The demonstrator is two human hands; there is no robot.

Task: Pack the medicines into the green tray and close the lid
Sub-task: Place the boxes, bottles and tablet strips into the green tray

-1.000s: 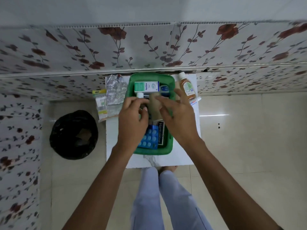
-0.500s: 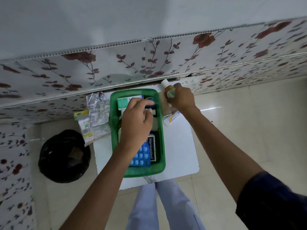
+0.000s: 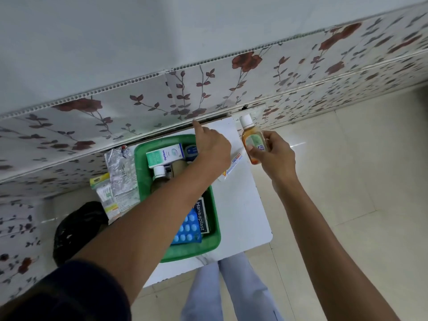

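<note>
Item: orange antiseptic bottle (image 3: 253, 142), upright, clasped in right hand (image 3: 275, 156), beside green tray (image 3: 141, 181).
Handling: left hand (image 3: 214, 147) empty, forefinger extended. Lay bottle flat beside Optibex box (image 3: 165, 155), below rim.

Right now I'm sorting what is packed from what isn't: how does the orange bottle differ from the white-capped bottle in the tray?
The orange bottle is held up in the right hand, outside the green tray; the dark bottle lies inside it. The orange bottle shows clear amber liquid and a green label; the dark bottle looks brownish, its lower part hidden by the left forearm. Both have white caps.
</note>
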